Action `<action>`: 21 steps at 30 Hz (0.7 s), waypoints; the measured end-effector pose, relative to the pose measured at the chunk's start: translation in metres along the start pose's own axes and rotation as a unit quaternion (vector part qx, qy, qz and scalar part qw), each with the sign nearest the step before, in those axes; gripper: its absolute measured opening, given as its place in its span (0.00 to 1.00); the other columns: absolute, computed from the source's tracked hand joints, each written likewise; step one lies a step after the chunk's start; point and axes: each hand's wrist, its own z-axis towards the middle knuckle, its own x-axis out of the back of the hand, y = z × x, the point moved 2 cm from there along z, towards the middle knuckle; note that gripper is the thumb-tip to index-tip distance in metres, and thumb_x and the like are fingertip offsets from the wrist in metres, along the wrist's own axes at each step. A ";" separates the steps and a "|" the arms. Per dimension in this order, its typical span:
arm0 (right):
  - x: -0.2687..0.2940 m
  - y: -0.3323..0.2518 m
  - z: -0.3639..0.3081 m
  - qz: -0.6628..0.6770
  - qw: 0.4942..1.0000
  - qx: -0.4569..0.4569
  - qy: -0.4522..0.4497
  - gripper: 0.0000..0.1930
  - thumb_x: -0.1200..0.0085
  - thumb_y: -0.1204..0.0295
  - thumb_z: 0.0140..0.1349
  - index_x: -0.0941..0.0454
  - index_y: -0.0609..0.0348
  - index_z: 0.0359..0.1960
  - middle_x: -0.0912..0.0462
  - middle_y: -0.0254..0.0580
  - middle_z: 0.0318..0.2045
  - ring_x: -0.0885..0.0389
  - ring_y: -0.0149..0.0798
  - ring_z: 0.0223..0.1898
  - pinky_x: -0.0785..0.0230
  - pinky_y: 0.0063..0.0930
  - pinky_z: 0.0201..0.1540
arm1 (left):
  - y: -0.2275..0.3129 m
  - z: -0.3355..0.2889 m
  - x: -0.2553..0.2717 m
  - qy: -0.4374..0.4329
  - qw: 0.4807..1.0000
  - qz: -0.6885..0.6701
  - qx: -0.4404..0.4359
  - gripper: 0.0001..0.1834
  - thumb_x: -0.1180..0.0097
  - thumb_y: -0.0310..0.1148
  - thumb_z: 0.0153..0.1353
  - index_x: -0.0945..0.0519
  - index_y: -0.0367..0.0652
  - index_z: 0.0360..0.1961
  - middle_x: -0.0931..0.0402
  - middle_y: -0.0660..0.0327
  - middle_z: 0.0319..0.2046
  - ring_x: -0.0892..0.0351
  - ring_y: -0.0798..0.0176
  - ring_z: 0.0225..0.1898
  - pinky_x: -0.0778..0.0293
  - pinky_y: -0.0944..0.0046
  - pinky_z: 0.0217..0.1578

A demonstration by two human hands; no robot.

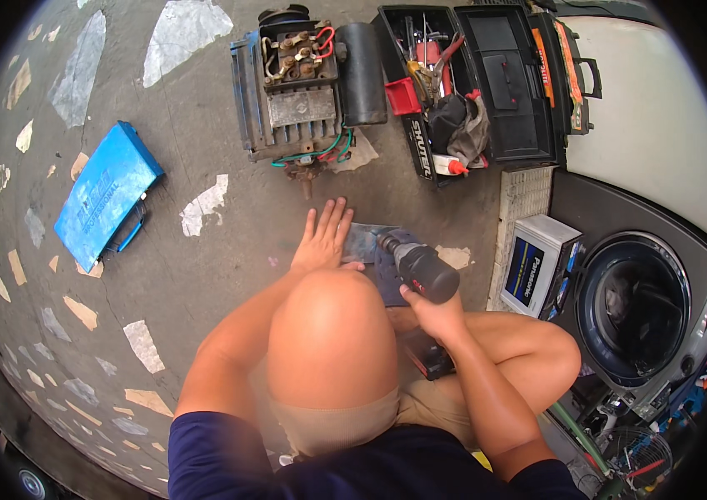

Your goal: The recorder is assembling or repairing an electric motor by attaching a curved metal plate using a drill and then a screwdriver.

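Observation:
My right hand (438,313) is wrapped round the grip of a black cordless drill (427,272). The drill's chuck points away from me and to the left, and its tip meets or hovers just over a flat grey-blue plate (361,242) low at the floor; whether it touches, I cannot tell. My left hand (323,238) lies flat with fingers stretched out, at the plate's left end. Part of that hand is hidden behind my raised knee. Under the drill is a dark blue piece (388,280), its kind unclear.
Ahead stands a finned electric motor (302,108) with exposed terminals, beside a black cylinder (363,75). An open black toolbox (417,146) holds hand tools. A blue case (107,196) lies at left. At right are a boxed battery (537,258) and a front-loading washer (632,304).

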 end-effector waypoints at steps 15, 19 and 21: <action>-0.001 -0.005 -0.002 -0.032 0.999 0.005 0.003 0.17 0.31 0.69 0.57 0.19 0.67 0.44 0.13 0.47 0.37 0.14 0.40 0.41 0.24 0.36 0.46 | 0.001 0.000 0.001 0.008 1.000 -0.006 -0.001 0.70 0.54 0.82 0.51 0.54 0.34 0.79 0.62 0.48 0.81 0.66 0.46 0.82 0.67 0.37 0.77; -0.004 0.002 -0.002 -0.057 0.998 -0.022 -0.012 0.17 0.31 0.69 0.58 0.19 0.67 0.44 0.13 0.47 0.38 0.14 0.40 0.41 0.24 0.36 0.46 | 0.001 0.001 0.002 0.000 1.000 -0.001 0.003 0.71 0.53 0.82 0.50 0.54 0.35 0.79 0.62 0.49 0.81 0.66 0.47 0.82 0.67 0.37 0.77; -0.004 -0.001 -0.003 -0.052 0.998 -0.025 -0.014 0.17 0.31 0.68 0.58 0.19 0.67 0.43 0.13 0.47 0.38 0.14 0.40 0.41 0.24 0.36 0.46 | 0.001 0.000 0.004 -0.013 1.000 -0.002 0.005 0.70 0.54 0.81 0.51 0.55 0.34 0.79 0.64 0.49 0.81 0.68 0.47 0.82 0.67 0.38 0.77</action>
